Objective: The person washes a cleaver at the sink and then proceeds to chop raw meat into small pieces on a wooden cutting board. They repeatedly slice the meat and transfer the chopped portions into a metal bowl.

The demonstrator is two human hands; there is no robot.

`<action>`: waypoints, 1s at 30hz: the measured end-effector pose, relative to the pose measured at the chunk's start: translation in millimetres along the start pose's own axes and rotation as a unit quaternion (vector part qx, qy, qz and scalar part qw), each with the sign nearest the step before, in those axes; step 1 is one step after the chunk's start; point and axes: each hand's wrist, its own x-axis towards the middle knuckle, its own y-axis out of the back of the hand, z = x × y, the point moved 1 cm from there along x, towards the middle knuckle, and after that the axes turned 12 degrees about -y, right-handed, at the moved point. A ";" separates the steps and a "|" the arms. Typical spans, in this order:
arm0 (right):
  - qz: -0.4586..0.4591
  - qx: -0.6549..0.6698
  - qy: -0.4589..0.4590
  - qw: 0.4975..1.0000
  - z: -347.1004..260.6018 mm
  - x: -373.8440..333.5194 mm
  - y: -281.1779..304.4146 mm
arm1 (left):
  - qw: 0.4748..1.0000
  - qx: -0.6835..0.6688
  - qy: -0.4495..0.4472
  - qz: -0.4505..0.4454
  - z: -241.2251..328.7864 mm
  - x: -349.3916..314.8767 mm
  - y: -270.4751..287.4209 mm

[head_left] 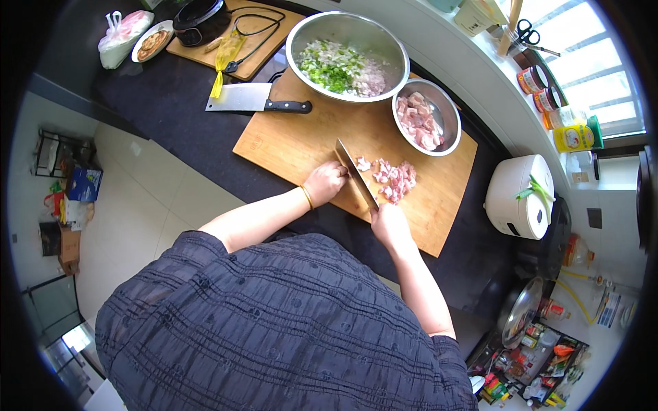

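Note:
My right hand (391,225) grips a kitchen knife (355,171), its blade standing on edge over the wooden cutting board (295,140). Beside the blade's left face, my left hand (326,183) is closed with fingers curled down; whatever they hold is hidden. Small pieces of chopped raw meat (397,179) lie on the board to the right of the knife. At the board's far right edge, a smaller steel bowl (449,116) holds larger chunks of raw meat (417,123). Behind it, a large steel bowl (391,51) contains chopped green onion (329,68) and pale minced bits.
A cleaver (240,97) lies at the board's far left corner, its black handle over the board. Farther back are a second board (264,58) with a corded black appliance (201,22), and a plate (152,41). A white rice cooker (517,195) stands to the right.

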 end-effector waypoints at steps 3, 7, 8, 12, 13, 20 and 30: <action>-0.004 0.000 0.016 1.000 0.0 4.0 1.4 | 1.000 -0.006 0.006 0.003 0.0 -3.3 -1.8; 0.003 -0.018 0.030 0.999 -2.0 4.7 2.3 | 1.000 -0.007 0.006 0.014 0.1 -3.2 -2.0; 0.003 -0.014 0.029 0.999 -1.1 6.0 1.2 | 1.000 -0.009 0.006 0.013 0.3 -2.4 -1.3; 0.005 -0.006 0.032 0.999 2.4 9.9 -4.3 | 1.000 -0.009 0.008 0.017 1.4 -2.1 -0.8; 0.007 -0.007 0.035 0.999 2.8 10.4 -5.1 | 1.000 -0.010 0.011 0.016 1.7 -2.2 -0.8; -0.038 -0.049 0.008 0.998 -13.4 24.7 -3.3 | 1.000 -0.013 0.023 -0.009 2.9 -0.9 -1.3; -0.090 0.059 -0.024 0.994 -12.5 58.6 -17.3 | 0.999 -0.002 0.024 -0.034 -0.7 3.6 1.7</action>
